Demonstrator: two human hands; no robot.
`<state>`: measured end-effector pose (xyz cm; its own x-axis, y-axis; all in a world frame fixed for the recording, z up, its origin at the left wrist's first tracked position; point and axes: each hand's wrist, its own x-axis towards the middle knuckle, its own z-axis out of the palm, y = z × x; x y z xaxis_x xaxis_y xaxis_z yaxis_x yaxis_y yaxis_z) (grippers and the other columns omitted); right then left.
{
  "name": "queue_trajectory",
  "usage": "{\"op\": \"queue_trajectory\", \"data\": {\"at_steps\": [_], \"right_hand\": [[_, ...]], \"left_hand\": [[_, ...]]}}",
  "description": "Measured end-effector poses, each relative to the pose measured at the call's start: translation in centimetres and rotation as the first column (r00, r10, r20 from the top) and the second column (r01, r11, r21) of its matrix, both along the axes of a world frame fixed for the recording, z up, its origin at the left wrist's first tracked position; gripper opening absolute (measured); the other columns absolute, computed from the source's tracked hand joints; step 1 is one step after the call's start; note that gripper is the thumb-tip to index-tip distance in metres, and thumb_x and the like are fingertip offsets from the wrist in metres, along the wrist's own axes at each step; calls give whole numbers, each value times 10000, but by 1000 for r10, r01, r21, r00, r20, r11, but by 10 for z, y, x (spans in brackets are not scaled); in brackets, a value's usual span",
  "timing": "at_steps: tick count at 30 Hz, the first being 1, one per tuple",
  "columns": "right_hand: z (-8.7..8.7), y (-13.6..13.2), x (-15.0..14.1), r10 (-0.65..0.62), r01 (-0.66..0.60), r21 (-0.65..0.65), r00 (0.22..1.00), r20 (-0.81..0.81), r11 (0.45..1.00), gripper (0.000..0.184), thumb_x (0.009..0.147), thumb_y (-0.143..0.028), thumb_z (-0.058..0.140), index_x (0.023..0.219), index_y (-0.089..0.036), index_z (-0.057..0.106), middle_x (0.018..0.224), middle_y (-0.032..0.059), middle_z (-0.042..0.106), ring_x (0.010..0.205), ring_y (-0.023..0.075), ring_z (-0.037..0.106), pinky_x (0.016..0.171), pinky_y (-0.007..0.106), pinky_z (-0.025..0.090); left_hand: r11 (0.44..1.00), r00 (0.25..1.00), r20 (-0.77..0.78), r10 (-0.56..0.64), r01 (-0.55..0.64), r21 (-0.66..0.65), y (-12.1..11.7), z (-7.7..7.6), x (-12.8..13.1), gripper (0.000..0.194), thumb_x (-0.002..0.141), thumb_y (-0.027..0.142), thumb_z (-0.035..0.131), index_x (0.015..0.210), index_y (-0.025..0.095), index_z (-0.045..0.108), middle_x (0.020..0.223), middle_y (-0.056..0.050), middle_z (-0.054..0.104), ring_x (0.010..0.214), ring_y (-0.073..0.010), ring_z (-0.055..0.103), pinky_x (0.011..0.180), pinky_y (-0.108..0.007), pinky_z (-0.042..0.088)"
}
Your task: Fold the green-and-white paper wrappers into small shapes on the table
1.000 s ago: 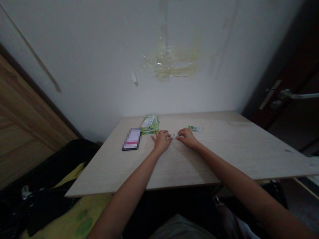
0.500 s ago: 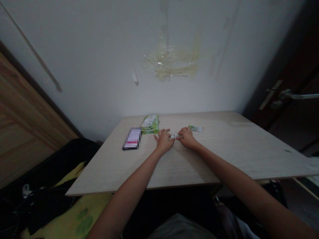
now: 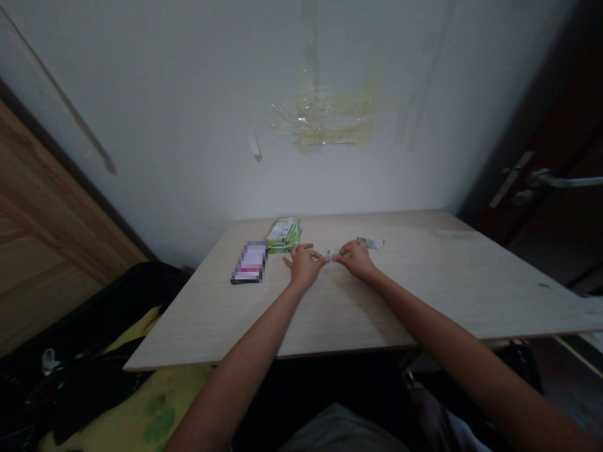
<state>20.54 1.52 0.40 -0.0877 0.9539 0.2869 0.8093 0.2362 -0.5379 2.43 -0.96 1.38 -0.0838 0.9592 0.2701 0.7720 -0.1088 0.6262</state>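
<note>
Since the last frame, left hand [image 3: 304,265] has shifted slightly left, a bit away from right hand [image 3: 358,259]; right hand nearly same spot. Small white piece [image 3: 330,253] is between the fingertips of both, looks flatter and narrower than before.

Left hand: thumb side and fingertips closed in a pinch on the piece's left end, other fingers spread loosely. Right hand: fingers curled, fingertips pinched on the piece's right end. Piece is small and blurred, partly covered by fingertips; print and exact shape can't be told. Both hands low over the table [image 3: 424,276]; can't tell if the piece touches the surface.

Stack of green packets [image 3: 283,234] lies just beyond left hand, off to its left, edges uneven. Phone [image 3: 249,262] lies flat left of left hand, near the stack, screen pixelated, pink band low on it. Loose green-and-white packet [image 3: 373,243] lies just beyond right hand, sticking out to its right; near end partly behind the hand, contact can't be told.

Wall [image 3: 188,125] rises beyond both hands, with clear, yellowed tape [image 3: 325,119] stuck on it. Door handle [image 3: 570,182] well apart, far right of right hand. Yellow cloth [image 3: 141,408] below table level, left of left forearm.
</note>
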Motion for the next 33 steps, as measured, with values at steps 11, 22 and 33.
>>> {"op": "queue_trajectory", "data": {"at_steps": [11, 22, 33], "right_hand": [[1, -3, -3, 50, -48, -43, 997, 57, 998, 217, 893, -359, 661, 906, -175, 775, 1028, 92, 703, 1137, 261, 519, 995, 355, 350], [-19, 7, 3, 182, -170, 129, 980, -86, 977, 244, 795, -350, 762, 953, -164, 765, 1072, 111, 685, 1137, 280, 524, 1018, 382, 385], [-19, 10, -2, 89, -84, 67, 994, -66, 994, 155, 749, -206, 763, 897, -162, 750, 1123, 131, 638, 1124, 276, 491, 997, 392, 386]], "left_hand": [[1000, 1000, 27, 14, -14, -18, 0, 1, 0, 91, 814, 351, 753, 800, 261, 754, 1287, -39, 647, 1326, -296, 437, 1142, -676, 166], [1000, 999, 34, -8, 8, -7, -2, 2, -1, 55, 828, 298, 740, 803, 250, 749, 1317, -55, 624, 1343, -317, 400, 1119, -732, 124], [998, 998, -5, -67, 67, -11, -4, -2, 5, 59, 801, 340, 760, 777, 287, 767, 1312, -30, 634, 1346, -324, 400, 1114, -742, 108]]}}
